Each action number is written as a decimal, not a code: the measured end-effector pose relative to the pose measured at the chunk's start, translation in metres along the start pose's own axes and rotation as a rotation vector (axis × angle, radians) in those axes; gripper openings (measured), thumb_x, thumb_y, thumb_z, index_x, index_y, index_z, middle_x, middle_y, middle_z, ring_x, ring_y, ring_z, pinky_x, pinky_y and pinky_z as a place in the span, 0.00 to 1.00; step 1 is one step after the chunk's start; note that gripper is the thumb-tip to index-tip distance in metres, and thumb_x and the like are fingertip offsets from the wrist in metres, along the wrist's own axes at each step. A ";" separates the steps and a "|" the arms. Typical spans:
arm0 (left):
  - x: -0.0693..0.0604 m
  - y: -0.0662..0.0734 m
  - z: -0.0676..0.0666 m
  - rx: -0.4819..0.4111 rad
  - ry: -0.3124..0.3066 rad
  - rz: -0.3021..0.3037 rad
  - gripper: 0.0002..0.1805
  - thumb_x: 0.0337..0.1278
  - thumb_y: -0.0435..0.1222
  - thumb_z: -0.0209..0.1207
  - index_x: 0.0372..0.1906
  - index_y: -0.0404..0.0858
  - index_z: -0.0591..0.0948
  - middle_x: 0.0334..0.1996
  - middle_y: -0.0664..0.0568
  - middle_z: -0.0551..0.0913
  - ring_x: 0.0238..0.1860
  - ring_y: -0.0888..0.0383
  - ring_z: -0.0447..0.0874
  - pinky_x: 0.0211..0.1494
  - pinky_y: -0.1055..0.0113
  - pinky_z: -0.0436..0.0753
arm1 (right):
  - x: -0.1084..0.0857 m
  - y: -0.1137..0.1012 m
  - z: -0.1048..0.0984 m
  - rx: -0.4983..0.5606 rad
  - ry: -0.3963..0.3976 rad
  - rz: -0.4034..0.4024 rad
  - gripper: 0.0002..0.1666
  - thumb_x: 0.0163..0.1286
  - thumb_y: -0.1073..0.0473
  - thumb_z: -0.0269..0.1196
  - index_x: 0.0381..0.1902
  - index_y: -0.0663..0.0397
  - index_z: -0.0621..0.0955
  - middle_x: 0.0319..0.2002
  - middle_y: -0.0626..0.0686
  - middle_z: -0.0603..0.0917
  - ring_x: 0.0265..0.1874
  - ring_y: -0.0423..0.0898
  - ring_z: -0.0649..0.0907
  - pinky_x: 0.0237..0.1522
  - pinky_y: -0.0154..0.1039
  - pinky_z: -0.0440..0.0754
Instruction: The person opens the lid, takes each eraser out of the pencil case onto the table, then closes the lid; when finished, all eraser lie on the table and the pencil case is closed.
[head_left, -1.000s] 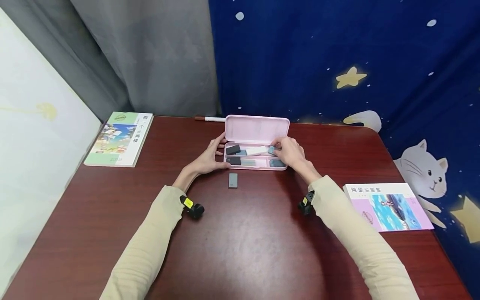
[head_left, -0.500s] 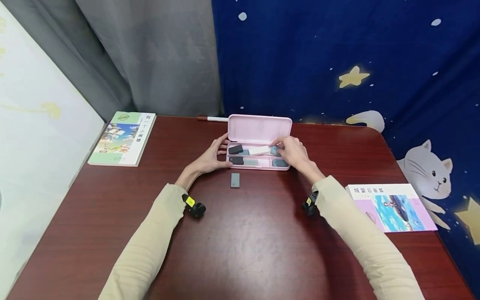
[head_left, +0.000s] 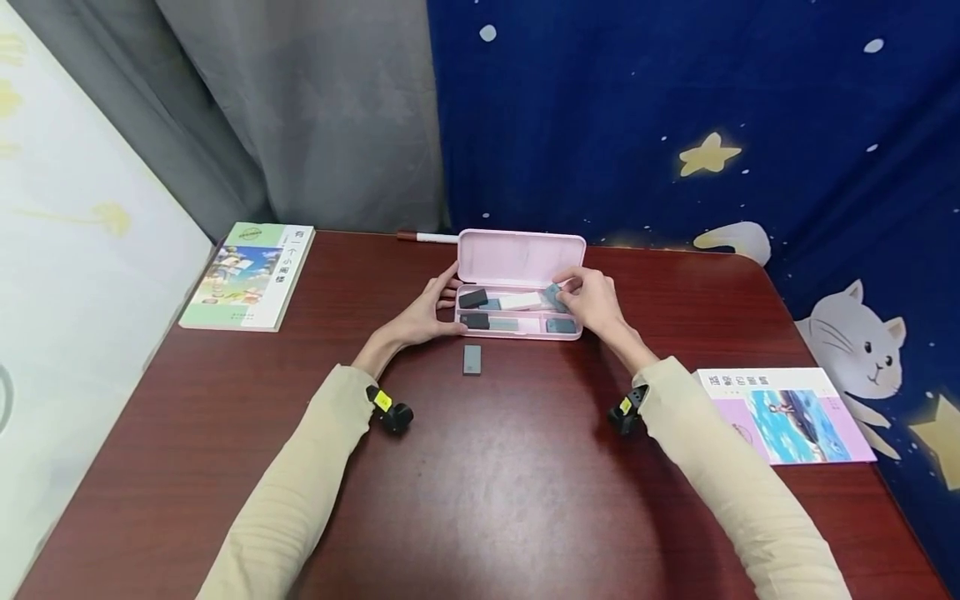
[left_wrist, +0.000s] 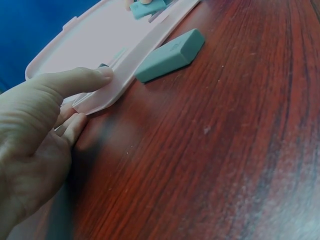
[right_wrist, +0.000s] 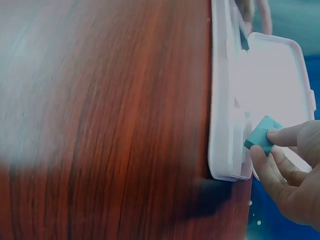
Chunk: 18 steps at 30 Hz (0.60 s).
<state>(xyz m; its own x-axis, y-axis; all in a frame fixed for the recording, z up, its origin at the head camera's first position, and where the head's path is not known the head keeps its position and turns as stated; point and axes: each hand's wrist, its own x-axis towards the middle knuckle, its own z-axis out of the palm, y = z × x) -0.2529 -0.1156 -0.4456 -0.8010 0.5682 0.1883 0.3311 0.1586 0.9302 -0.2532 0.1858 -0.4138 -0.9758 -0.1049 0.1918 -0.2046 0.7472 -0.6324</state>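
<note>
A pink pencil case (head_left: 522, 255) stands on the table with its lid raised, holding several black, blue-grey and white erasers in two rows. My left hand (head_left: 418, 322) grips the case's left end, thumb at the front corner and fingers around the side. In the right wrist view, my right hand (right_wrist: 295, 162) pinches a blue-green eraser (right_wrist: 262, 134) between thumb and fingers. That eraser is tilted over the right end of the back compartment. Another grey-green eraser (left_wrist: 172, 56) lies on the table in front of the case, touched by neither hand.
A brown-and-white marker (head_left: 427, 237) lies at the table's back edge, left of the lid. One book (head_left: 247, 277) lies at the back left, another (head_left: 787, 417) at the right edge. Curtains hang behind the table (head_left: 525, 500).
My right hand has lifted slightly and tilted the pinched eraser up from the back compartment. My left hand keeps its hold on the case. The head view has shifted a little.
</note>
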 end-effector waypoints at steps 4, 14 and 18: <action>0.003 -0.018 0.000 0.031 0.017 0.012 0.60 0.44 0.20 0.69 0.76 0.33 0.41 0.62 0.28 0.56 0.62 0.35 0.58 0.66 0.45 0.63 | -0.001 -0.001 0.000 0.066 0.015 0.065 0.13 0.58 0.70 0.66 0.43 0.62 0.84 0.29 0.58 0.84 0.27 0.49 0.84 0.28 0.31 0.81; 0.003 -0.029 -0.002 0.062 0.025 -0.016 0.61 0.43 0.23 0.71 0.77 0.40 0.43 0.61 0.37 0.59 0.62 0.45 0.61 0.66 0.54 0.66 | -0.015 -0.002 0.010 0.374 -0.001 0.187 0.16 0.60 0.74 0.65 0.47 0.67 0.80 0.34 0.65 0.84 0.24 0.48 0.86 0.27 0.41 0.85; 0.005 -0.028 -0.001 0.068 0.016 -0.010 0.61 0.44 0.23 0.70 0.77 0.39 0.41 0.62 0.34 0.58 0.62 0.42 0.60 0.67 0.52 0.65 | -0.020 -0.003 0.011 0.444 0.017 0.227 0.14 0.60 0.72 0.65 0.46 0.67 0.81 0.35 0.65 0.84 0.23 0.49 0.86 0.28 0.41 0.85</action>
<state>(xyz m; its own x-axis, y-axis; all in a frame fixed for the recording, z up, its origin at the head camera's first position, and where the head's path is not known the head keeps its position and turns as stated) -0.2672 -0.1181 -0.4698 -0.8122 0.5535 0.1844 0.3554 0.2188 0.9087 -0.2340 0.1783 -0.4236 -0.9989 0.0415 0.0219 -0.0036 0.3980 -0.9174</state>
